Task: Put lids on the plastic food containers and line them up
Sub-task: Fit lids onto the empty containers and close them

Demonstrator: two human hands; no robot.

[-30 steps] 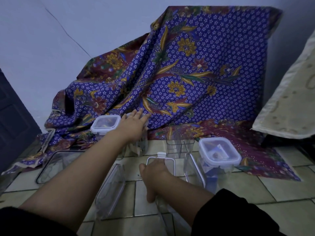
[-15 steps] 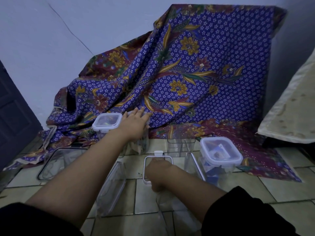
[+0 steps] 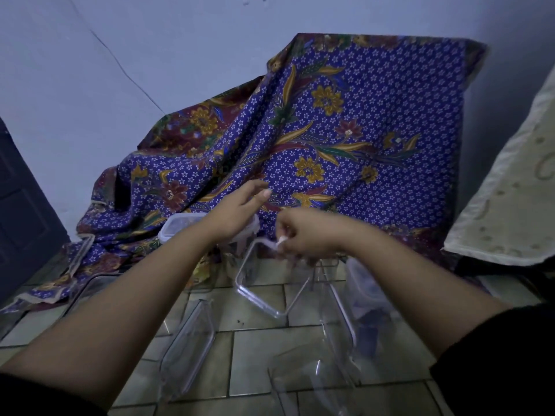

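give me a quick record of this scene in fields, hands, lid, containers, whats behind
right hand: pinches the lid by its white tab, lid raised and tilted above the floor
left hand: fingers loose, holds nothing, raised in front of the cloth
back container: lid on, behind the left wrist
right container: lid on, partly hidden by the right forearm
open container: no lid, by the left forearm
near container: no lid, nearest the camera
cloth: patterned, draped against the wall
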